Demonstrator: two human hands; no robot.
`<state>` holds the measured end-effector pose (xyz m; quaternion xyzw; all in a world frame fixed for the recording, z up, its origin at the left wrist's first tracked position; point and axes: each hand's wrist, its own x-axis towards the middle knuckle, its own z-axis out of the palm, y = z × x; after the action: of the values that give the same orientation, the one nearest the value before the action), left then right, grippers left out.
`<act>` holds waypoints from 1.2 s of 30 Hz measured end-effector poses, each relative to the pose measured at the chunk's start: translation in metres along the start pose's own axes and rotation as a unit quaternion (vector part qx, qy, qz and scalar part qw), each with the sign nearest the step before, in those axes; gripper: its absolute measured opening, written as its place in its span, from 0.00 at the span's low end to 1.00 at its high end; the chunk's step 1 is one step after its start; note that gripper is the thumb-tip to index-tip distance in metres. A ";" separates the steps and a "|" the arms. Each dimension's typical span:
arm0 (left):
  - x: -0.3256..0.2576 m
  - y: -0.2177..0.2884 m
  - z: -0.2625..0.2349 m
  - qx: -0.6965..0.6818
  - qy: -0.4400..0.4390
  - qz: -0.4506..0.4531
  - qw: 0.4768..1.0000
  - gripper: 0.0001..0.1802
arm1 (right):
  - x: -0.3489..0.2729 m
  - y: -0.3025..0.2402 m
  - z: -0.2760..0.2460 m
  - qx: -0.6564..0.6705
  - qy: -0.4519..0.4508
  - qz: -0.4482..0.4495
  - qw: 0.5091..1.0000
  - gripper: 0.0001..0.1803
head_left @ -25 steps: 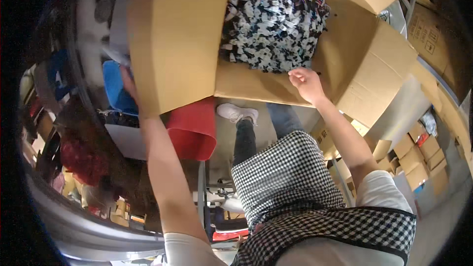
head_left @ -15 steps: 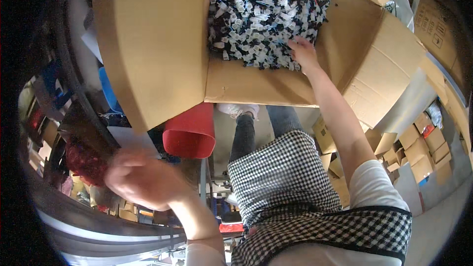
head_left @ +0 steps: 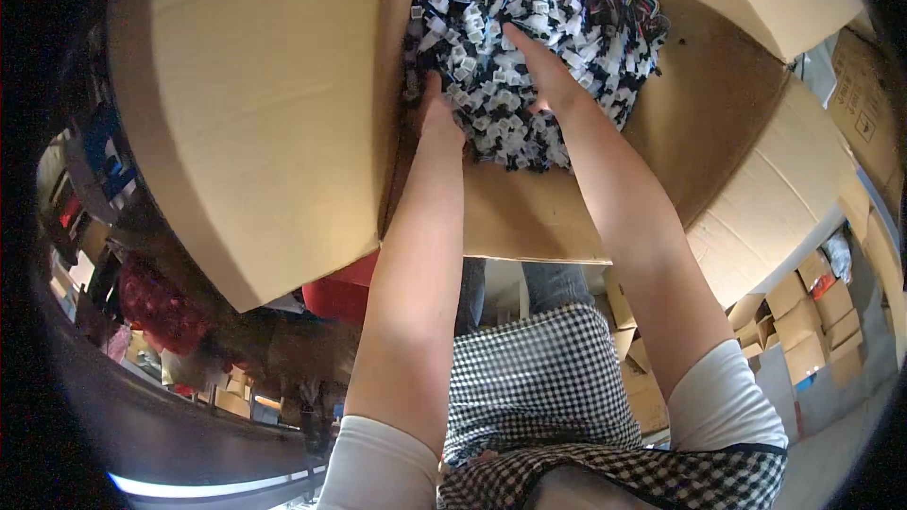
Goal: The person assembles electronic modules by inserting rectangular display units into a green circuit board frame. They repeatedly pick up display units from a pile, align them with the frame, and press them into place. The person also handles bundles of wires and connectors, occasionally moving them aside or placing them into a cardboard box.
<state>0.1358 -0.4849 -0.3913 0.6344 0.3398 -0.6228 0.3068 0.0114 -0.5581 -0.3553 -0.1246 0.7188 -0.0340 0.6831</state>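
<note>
Left hand point(head_left: 436, 118) has now joined right hand point(head_left: 540, 76), both pressing into the black-and-white tangled wire-connector bundle point(head_left: 529, 47) inside the brown cardboard box point(head_left: 265, 113), grip unclear.

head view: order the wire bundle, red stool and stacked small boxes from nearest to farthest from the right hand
1. wire bundle: in the big open box, under the right hand, touching it.
2. red stool: below the box, left of the arms.
3. stacked small boxes: far right, on the floor.

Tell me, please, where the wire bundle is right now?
In the head view, the wire bundle lies top centre inside the open cardboard box, with both hands on it.
</note>
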 end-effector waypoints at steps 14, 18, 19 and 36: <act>0.020 0.004 -0.005 0.189 -0.110 -0.133 0.967 0.47 | 0.038 0.040 0.001 -0.073 0.051 -0.114 0.989 0.38; 0.022 -0.003 -0.002 0.173 -0.047 -0.121 0.976 0.44 | 0.024 0.037 -0.006 -0.032 -0.009 -0.116 0.993 0.31; 0.029 -0.002 -0.006 0.160 -0.053 -0.141 0.976 0.44 | 0.022 0.030 -0.003 -0.045 0.002 -0.091 0.995 0.31; -0.030 -0.010 0.018 0.200 0.001 0.003 0.980 0.19 | 0.009 0.029 -0.016 -0.117 0.089 -0.091 0.985 0.15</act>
<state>0.1172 -0.4954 -0.3618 0.6845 0.2066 -0.6769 0.1748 -0.0082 -0.5344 -0.3691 -0.2649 0.7616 -0.0224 0.5910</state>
